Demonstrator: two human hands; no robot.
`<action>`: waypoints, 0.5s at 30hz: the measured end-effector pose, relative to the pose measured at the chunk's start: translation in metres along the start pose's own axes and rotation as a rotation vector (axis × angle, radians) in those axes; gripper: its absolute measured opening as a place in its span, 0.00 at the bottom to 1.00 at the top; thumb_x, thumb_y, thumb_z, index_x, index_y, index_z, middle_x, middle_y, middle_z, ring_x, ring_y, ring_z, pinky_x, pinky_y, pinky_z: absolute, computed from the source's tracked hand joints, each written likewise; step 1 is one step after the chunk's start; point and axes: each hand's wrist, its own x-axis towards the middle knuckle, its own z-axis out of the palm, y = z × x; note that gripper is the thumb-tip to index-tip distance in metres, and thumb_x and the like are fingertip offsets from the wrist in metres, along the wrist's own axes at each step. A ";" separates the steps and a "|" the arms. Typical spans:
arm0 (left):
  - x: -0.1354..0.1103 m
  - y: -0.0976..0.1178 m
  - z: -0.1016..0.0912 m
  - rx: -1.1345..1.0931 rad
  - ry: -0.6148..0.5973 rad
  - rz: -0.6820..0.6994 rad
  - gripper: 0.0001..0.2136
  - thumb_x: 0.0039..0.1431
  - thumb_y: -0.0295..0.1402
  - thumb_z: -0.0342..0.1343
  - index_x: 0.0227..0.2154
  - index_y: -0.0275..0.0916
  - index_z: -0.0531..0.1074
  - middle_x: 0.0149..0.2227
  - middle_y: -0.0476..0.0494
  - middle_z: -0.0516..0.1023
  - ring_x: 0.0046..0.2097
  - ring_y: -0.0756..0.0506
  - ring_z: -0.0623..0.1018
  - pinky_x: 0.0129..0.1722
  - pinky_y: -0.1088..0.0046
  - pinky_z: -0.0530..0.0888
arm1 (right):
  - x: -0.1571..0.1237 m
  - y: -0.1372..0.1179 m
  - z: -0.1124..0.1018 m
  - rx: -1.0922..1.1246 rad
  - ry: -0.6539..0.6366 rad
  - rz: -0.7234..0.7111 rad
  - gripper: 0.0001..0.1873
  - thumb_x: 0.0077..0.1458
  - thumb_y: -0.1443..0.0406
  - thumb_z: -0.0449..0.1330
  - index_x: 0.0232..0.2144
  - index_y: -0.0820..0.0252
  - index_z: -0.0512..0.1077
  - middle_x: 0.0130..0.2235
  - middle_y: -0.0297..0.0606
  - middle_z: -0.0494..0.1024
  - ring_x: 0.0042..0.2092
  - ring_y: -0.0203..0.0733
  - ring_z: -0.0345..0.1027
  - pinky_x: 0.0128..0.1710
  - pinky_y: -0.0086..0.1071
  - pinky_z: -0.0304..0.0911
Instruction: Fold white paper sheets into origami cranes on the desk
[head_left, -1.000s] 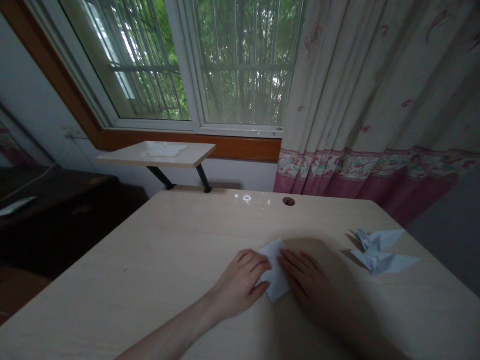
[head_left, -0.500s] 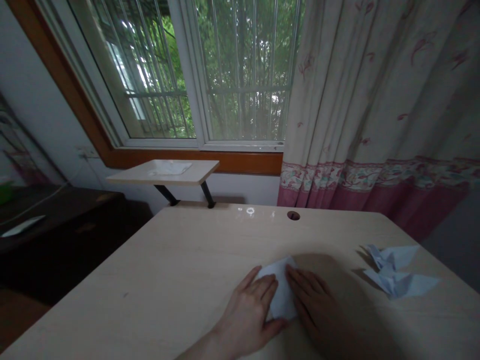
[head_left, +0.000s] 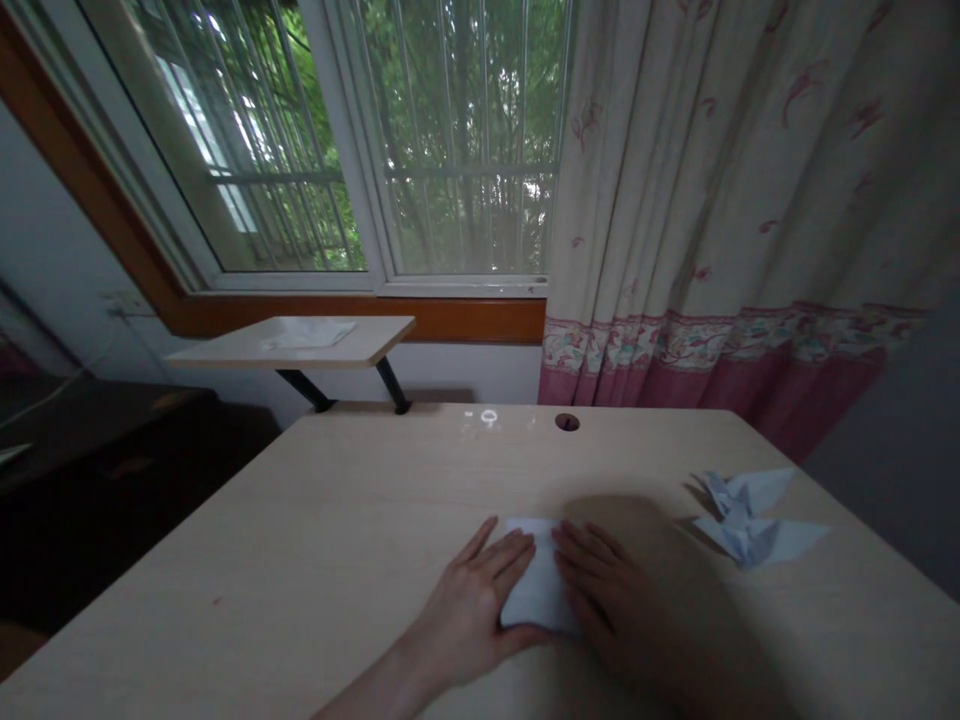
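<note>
A small folded sheet of white paper [head_left: 534,590] lies flat on the wooden-topped table [head_left: 315,560]. My left hand [head_left: 480,595] rests on its left side, fingers stretched out and the thumb along the near edge. On the right side of the sheet, my right hand [head_left: 600,585] lies flat with its fingers extended, in shadow. Parts of the paper are covered by both hands. To the right sit two folded paper birds, a farther one [head_left: 757,490] and a nearer one [head_left: 780,541], close together.
At the table's far left, a small raised shelf [head_left: 367,342] on black supports bears some white sheets. A round cable hole [head_left: 568,423] is near the back edge. A curtain [head_left: 645,200] hangs behind on the right, and a dark cabinet [head_left: 150,430] stands at the left.
The paper has been turned slightly, its far edge now lying more level. Both hands have stayed on it. The whole view has shifted somewhat, moving the scene to the left.
</note>
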 end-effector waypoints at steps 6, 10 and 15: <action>0.001 -0.004 -0.005 -0.037 -0.071 -0.014 0.32 0.58 0.47 0.62 0.62 0.43 0.62 0.63 0.38 0.67 0.64 0.37 0.65 0.64 0.45 0.59 | -0.002 0.001 -0.006 -0.007 0.028 -0.033 0.20 0.64 0.67 0.52 0.56 0.60 0.71 0.57 0.40 0.74 0.57 0.46 0.69 0.59 0.46 0.64; 0.003 -0.004 -0.009 -0.083 -0.060 -0.019 0.27 0.62 0.45 0.59 0.61 0.45 0.64 0.62 0.40 0.68 0.64 0.40 0.66 0.65 0.47 0.57 | -0.005 0.001 -0.003 -0.058 0.115 -0.097 0.18 0.63 0.68 0.51 0.52 0.60 0.74 0.51 0.40 0.79 0.51 0.47 0.74 0.56 0.46 0.66; 0.004 0.000 -0.011 -0.185 -0.060 -0.031 0.27 0.58 0.39 0.64 0.59 0.42 0.67 0.60 0.38 0.71 0.62 0.40 0.70 0.65 0.50 0.58 | -0.009 0.001 -0.004 -0.117 0.138 -0.141 0.16 0.65 0.61 0.53 0.50 0.58 0.75 0.49 0.42 0.80 0.47 0.50 0.76 0.52 0.47 0.65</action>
